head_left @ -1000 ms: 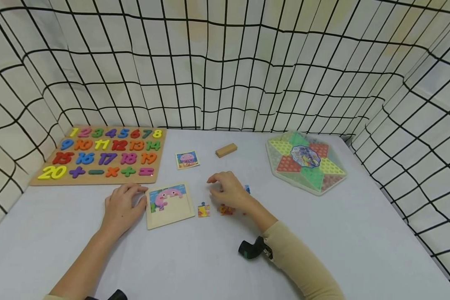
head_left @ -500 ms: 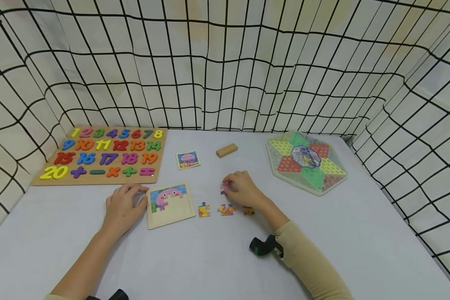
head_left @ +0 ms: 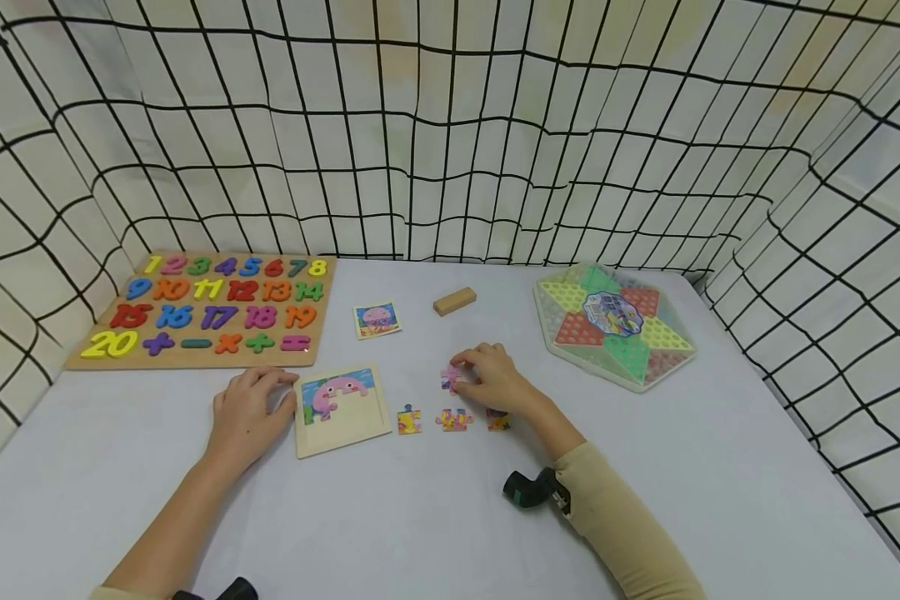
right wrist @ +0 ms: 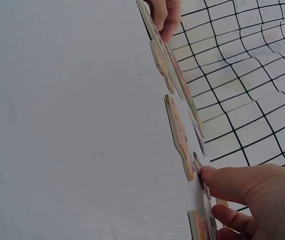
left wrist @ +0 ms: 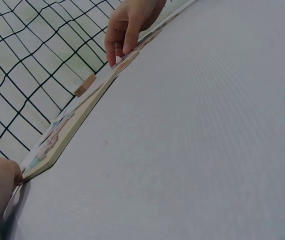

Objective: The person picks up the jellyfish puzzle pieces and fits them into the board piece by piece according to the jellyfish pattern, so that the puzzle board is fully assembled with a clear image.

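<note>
Jigsaw tray (head_left: pixel 351 427): in the head view, lay on the table (head_left: pixel 390 517), touched at nine o'clock by the left hand (head_left: pixel 246 417) with loosely bent fingers. Pinched a pink piece (head_left: pixel 447 379), near the tray's three o'clock, between slightly parted thumb and forefinger of the right hand (head_left: pixel 495 379). In the left wrist view, saw a wooden block (left wrist: pixel 86 85) at the tray's twelve o'clock. In the right wrist view, touched the pink piece with the thumb from four o'clock.
</note>
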Demonstrator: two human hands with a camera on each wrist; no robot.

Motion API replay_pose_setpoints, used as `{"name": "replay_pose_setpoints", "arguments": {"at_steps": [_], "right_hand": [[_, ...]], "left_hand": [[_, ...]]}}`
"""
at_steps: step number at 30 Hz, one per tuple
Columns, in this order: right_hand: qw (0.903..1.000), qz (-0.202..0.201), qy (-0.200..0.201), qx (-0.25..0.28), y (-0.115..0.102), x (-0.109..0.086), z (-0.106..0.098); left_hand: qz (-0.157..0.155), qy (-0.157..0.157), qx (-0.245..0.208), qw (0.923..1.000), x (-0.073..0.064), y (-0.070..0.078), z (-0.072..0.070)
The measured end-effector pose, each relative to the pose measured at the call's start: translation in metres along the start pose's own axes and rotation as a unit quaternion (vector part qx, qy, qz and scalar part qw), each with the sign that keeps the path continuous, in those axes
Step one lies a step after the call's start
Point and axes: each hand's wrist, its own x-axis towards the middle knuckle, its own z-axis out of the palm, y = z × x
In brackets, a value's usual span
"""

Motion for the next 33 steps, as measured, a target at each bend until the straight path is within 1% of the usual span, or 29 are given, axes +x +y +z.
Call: {"name": "replay_pose_setpoints", "arguments": {"at_steps": [20,28,33], "right_hand": [[0.9991,0.001,-0.041,0.010,0.007,0.007,-0.004],[0.9983,-0.004,-0.044,0.038,0.010,0.009,-0.005],[0.9977,-0.010,-0.027,0.062,0.012,0.010,-0.003]], "left_hand": [[-0.001,0.000,0.007,1.0000,0.000,0.002,-0.001],[-0.001,0.000,0.006,1.0000,-0.001,0.003,-0.001],[-0.001,-0.001,0.008,1.0000,-0.001,0.004,-0.002]]}}
